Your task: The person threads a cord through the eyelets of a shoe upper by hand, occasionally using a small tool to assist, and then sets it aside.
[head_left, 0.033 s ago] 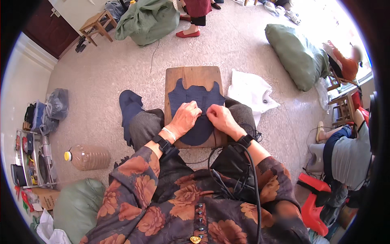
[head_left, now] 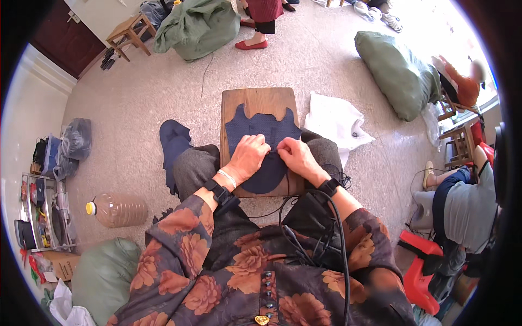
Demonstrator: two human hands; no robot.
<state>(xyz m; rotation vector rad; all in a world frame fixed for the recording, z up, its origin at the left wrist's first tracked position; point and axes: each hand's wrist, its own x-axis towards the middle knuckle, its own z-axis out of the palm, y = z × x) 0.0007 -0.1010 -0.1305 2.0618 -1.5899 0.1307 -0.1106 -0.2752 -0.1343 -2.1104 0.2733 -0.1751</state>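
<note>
A dark navy knitted fabric piece (head_left: 261,122) lies spread over a wooden stool (head_left: 232,99) between my knees. It has a scooped upper edge with two points and a rounded lower part. My left hand (head_left: 249,156) pinches the fabric near its middle, fingers bent together. Close beside it, my right hand (head_left: 300,158) also pinches the piece, thumb against index finger. A small gap separates the fingertips of both hands. Whatever fine thread or seam lies between them is too small to make out.
Another navy cloth (head_left: 173,142) hangs left of my left knee. White cloth (head_left: 330,118) lies right of the stool. A black cable (head_left: 338,225) loops over my lap. A large plastic bottle (head_left: 120,210) and green sacks (head_left: 397,76) rest on the floor. Other people sit at right.
</note>
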